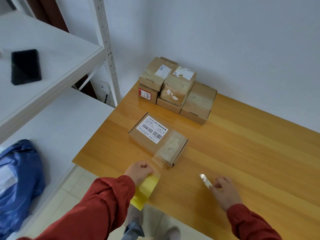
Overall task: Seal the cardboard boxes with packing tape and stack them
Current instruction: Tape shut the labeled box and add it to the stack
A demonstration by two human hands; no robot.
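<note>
Tape strip [157, 161] runs taut from the labelled box [157, 138], mid-worktop [242, 153], down to the yellow tape roll [145, 189] at its 6 o'clock, and the left hand [140, 172] is clenched round that roll. At 4 o'clock, the right hand [225, 191] grips a small pale tool [205, 181], blurred. The stacked boxes [174, 85] sit at 1 o'clock.

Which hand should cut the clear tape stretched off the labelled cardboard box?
Right. The right hand holds the small white cutter near the clear tape strip; the left hand grips the yellow tape roll.
</note>
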